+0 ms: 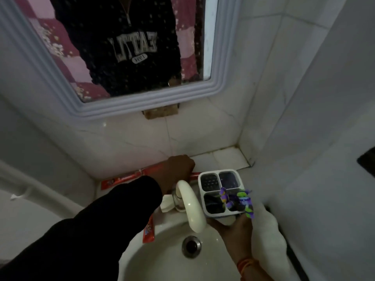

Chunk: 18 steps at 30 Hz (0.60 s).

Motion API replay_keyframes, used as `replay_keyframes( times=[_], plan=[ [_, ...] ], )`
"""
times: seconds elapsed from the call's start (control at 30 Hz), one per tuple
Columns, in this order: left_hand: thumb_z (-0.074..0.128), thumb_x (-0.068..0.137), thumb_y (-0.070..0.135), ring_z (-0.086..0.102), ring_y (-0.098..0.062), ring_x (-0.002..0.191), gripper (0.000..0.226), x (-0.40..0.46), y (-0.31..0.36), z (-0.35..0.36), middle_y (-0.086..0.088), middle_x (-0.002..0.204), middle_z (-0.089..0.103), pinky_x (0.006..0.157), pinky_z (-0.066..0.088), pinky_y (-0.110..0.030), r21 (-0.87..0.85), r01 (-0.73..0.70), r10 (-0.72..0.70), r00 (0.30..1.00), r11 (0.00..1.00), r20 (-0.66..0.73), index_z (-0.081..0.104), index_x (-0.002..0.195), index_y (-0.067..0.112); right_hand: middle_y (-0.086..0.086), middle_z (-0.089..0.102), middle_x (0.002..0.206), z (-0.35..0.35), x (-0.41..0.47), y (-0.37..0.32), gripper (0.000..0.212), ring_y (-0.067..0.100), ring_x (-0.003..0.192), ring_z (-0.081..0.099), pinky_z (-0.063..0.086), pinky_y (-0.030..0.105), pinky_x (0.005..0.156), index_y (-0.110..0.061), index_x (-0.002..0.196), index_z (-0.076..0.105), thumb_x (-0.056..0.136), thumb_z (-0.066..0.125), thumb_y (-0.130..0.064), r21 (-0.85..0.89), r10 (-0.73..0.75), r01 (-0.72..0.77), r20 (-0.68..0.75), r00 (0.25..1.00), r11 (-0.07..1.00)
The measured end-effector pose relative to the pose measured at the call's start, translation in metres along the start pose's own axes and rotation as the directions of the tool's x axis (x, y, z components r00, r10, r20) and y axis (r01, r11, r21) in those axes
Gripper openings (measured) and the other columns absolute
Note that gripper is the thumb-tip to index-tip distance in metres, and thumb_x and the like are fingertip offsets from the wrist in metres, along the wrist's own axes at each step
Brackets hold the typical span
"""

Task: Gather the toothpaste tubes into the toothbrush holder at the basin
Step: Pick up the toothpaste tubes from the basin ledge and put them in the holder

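Mirrored "EATTL" lettering on dark sweatshirt (129, 47) in mirror (215, 88); tube print illegible.

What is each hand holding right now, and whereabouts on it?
The right hand holds the toothbrush holder from beneath, at its near edge. The left hand is closed on a red toothpaste tube near its right end.

A mirror (113, 57) in a pale moulded frame hangs on the tiled wall (203, 130), and it reflects a dark sweatshirt with pale lettering. Just below the frame a small brown block (160, 113) sits against the tiles. A cream curved tap (191, 205) arches over the white bowl, above a round metal drain (191, 246). A crumpled white wrapper (166, 203) lies just left of the tap's base. A dark rectangular thing (367, 161) shows at the right edge.
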State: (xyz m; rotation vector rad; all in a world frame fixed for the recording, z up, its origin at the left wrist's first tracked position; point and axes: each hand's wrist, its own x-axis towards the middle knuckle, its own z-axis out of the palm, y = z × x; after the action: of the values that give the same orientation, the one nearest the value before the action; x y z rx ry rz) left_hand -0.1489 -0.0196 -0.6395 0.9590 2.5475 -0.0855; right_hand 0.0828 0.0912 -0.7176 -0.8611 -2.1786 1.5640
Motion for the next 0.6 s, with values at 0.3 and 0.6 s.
replay_keyframes(
  times=[0.3, 0.6],
  plan=[
    [0.078, 0.082, 0.030, 0.070, -0.027, 0.090, 0.025, -0.008, 0.025, -0.051, -0.010, 0.099, 0.069, 0.076, 0.055, -0.033, -0.124, 0.037, -0.059, 0.983, 0.992, -0.176, 0.077, 0.101, 0.014, -0.007, 0.069, 0.124, -0.014, 0.022, 0.001, 0.102, 0.001, 0.117, 0.065, 0.051, 0.006, 0.091, -0.009, 0.135, 0.054, 0.047, 0.104, -0.021, 0.066, -0.009, -0.002, 0.153, 0.988, 0.998],
    [0.082, 0.079, 0.033, 0.071, -0.019, 0.077, 0.024, -0.062, 0.097, -0.128, -0.001, 0.076, 0.069, 0.072, 0.062, -0.035, -0.071, -0.038, 0.013, 0.945, 0.997, -0.326, 0.078, 0.093, 0.014, 0.007, 0.075, 0.111, -0.034, 0.034, -0.016, 0.043, 0.016, 0.098, 0.076, 0.065, 0.051, 0.080, -0.019, 0.129, 0.064, 0.091, 0.072, 0.001, -0.031, -0.074, 0.087, 0.293, 0.953, 0.996]
  ],
)
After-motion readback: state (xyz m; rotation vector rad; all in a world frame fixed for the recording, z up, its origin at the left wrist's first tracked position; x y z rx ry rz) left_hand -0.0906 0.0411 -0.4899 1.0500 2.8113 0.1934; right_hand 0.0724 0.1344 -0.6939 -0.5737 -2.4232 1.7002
